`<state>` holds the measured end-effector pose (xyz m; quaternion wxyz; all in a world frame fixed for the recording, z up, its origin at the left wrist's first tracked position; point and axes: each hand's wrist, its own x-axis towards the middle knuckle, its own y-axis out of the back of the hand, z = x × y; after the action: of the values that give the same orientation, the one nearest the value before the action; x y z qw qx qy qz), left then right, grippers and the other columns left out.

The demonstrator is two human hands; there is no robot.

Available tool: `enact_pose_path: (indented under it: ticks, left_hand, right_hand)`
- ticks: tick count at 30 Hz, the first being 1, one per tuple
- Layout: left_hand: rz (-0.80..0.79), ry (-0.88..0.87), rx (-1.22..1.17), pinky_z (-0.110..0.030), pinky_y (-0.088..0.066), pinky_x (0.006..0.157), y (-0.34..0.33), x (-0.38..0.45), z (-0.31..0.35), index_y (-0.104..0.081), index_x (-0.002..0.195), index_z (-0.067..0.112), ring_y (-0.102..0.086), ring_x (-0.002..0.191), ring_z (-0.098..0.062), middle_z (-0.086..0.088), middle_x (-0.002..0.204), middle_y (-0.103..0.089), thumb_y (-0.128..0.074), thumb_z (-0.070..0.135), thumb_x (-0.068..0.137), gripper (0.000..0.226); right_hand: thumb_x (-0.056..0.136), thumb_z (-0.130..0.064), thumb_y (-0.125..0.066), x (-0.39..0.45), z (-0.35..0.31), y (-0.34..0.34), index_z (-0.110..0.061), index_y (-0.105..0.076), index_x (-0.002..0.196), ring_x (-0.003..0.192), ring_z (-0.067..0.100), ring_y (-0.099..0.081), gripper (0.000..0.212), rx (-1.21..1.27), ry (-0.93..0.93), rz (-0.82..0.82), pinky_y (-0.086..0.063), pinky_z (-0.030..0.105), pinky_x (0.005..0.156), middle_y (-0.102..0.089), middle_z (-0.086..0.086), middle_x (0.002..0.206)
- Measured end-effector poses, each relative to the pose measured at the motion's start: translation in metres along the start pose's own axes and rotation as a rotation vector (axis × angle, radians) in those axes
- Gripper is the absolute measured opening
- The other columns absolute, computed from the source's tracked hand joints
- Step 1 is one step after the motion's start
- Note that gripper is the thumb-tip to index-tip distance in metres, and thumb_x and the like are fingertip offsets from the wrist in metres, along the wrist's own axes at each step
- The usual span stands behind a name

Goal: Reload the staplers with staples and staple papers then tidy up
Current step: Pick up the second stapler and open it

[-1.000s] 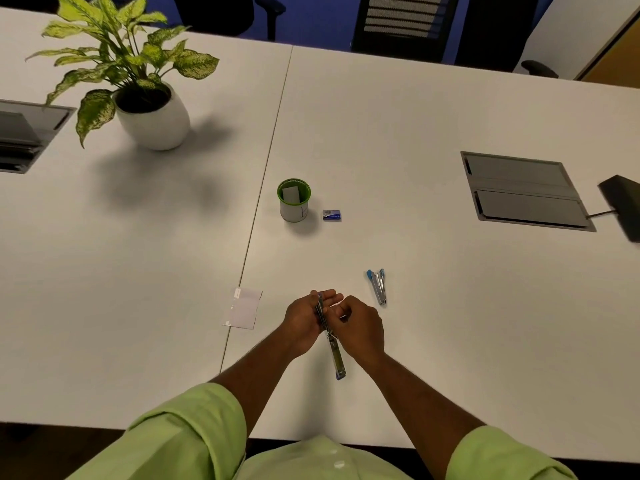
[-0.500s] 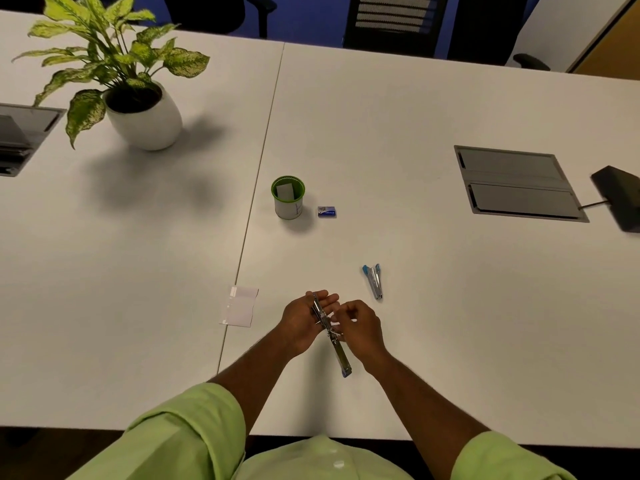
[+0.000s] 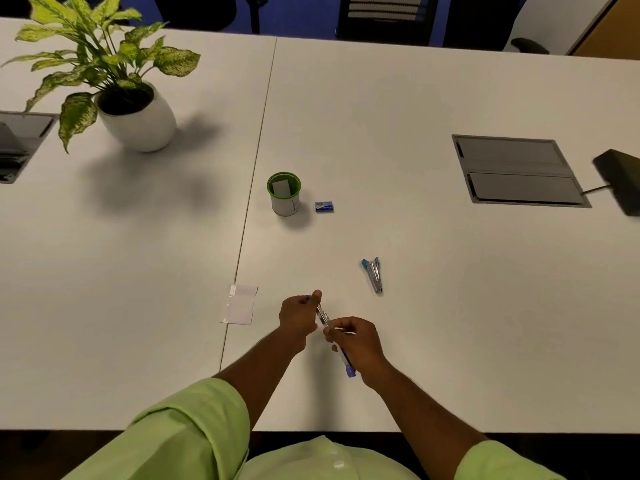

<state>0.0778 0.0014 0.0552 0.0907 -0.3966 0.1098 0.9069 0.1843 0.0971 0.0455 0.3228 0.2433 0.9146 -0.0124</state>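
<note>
White table: stapler, cup, paper

Bench, near to far: paper slip left, stapler right; behind them cup (staple box just right); plant far left.

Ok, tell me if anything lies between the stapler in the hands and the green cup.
Nothing visible does. The purple stapler is gripped by the left hand and right hand; the table up to the green cup is bare. The staple box and blue stapler lie off to the right.
</note>
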Motion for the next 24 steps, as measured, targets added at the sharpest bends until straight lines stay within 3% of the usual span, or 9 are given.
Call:
enact_pose_path:
  ticks: [3, 5, 8, 12, 16, 24]
  left_hand:
    - [0.078, -0.122, 0.233, -0.029, -0.044, 0.064, -0.002, 0.003, 0.003, -0.064, 0.068, 0.013, -0.050, 0.063, -0.018, 0.000, 0.062, -0.056, -0.072, 0.048, 0.084, 0.040]
    - [0.103, -0.144, 0.301, -0.027, -0.038, 0.056, -0.003, 0.004, 0.004, -0.058, 0.061, 0.015, -0.044, 0.056, -0.015, 0.002, 0.057, -0.051, -0.076, 0.052, 0.079, 0.045]
    - [0.116, -0.147, 0.356, -0.028, -0.037, 0.058, -0.007, 0.004, 0.006, -0.051, 0.057, 0.015, -0.041, 0.054, -0.016, -0.001, 0.056, -0.047, -0.079, 0.054, 0.074, 0.050]
    - [0.095, -0.141, 0.411, -0.031, -0.034, 0.059, -0.009, 0.005, 0.008, -0.042, 0.052, 0.014, -0.035, 0.051, -0.015, -0.001, 0.051, -0.038, -0.081, 0.054, 0.071, 0.059]
    - [0.092, -0.129, 0.399, -0.029, -0.033, 0.056, -0.010, 0.006, 0.008, -0.041, 0.053, 0.014, -0.035, 0.050, -0.014, 0.000, 0.050, -0.036, -0.081, 0.055, 0.070, 0.060]
    - [0.097, -0.119, 0.362, -0.027, -0.032, 0.053, -0.012, 0.012, 0.006, -0.045, 0.052, 0.014, -0.036, 0.049, -0.013, 0.001, 0.049, -0.039, -0.081, 0.051, 0.072, 0.056]
  right_hand:
    - [0.083, -0.012, -0.078, -0.002, 0.001, 0.005, -0.016, -0.079, 0.086, 0.080, 0.026, -0.075, 0.005, 0.189, -0.091, -0.038, -0.060, 0.025, 0.066, -0.078, 0.011, 0.085]
    - [0.084, -0.014, -0.077, -0.003, 0.004, 0.006, -0.010, -0.078, 0.092, 0.081, 0.028, -0.075, 0.009, 0.289, -0.169, -0.057, -0.060, 0.028, 0.068, -0.077, 0.016, 0.089]
    - [0.085, -0.017, -0.076, -0.003, 0.007, 0.007, -0.001, -0.075, 0.100, 0.079, 0.029, -0.072, 0.022, 0.395, -0.278, -0.090, -0.060, 0.033, 0.072, -0.076, 0.022, 0.094]
    - [0.086, -0.017, -0.075, -0.001, 0.007, 0.011, 0.000, -0.079, 0.090, 0.078, 0.028, -0.071, 0.018, 0.522, -0.356, -0.168, -0.061, 0.032, 0.071, -0.074, 0.025, 0.099]
    - [0.088, -0.018, -0.073, 0.002, 0.007, 0.013, 0.004, -0.076, 0.097, 0.087, 0.033, -0.070, 0.024, 0.542, -0.374, -0.191, -0.060, 0.033, 0.077, -0.072, 0.028, 0.106]
    - [0.087, -0.016, -0.073, 0.006, 0.006, 0.014, 0.004, -0.075, 0.096, 0.078, 0.030, -0.070, 0.022, 0.493, -0.351, -0.160, -0.061, 0.032, 0.070, -0.073, 0.025, 0.093]
